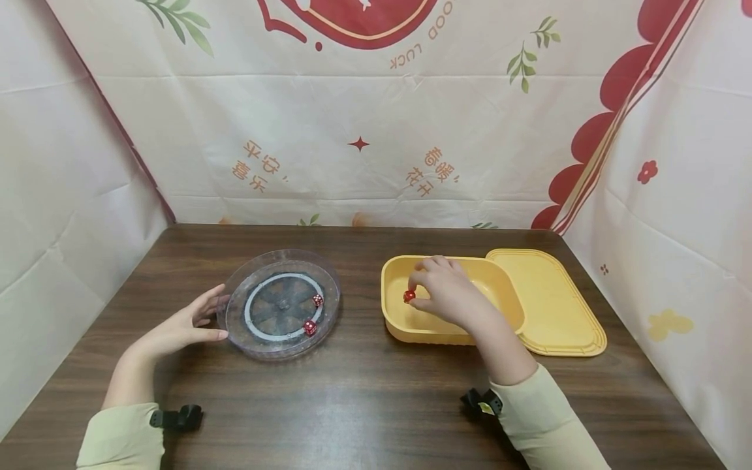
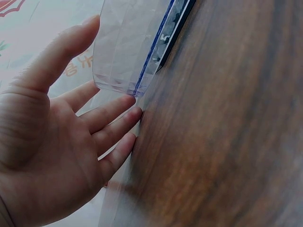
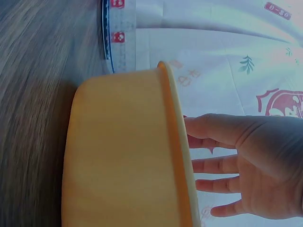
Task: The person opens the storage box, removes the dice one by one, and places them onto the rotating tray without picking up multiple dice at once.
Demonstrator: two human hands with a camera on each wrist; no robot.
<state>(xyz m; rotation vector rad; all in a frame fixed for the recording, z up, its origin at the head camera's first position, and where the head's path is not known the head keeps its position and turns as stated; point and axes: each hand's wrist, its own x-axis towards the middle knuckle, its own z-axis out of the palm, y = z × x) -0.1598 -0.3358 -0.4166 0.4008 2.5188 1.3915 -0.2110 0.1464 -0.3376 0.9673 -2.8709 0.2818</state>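
My left hand [image 1: 188, 326] sits at the left edge of the clear round dish [image 1: 279, 303], fingers straight and relaxed, thumb tip against the rim, gripping nothing; I read it as steadying the dish so it will not slide on the table [image 1: 364, 405]. Two red dice [image 1: 309, 327] lie inside the dish near its right side. Further right, my right hand [image 1: 448, 290] reaches down into the yellow box [image 1: 423, 329] and pinches a third red die [image 1: 408, 296] between thumb and fingertips, just above the box floor. The box lid [image 1: 552, 307] lies flat beside it, out of the way
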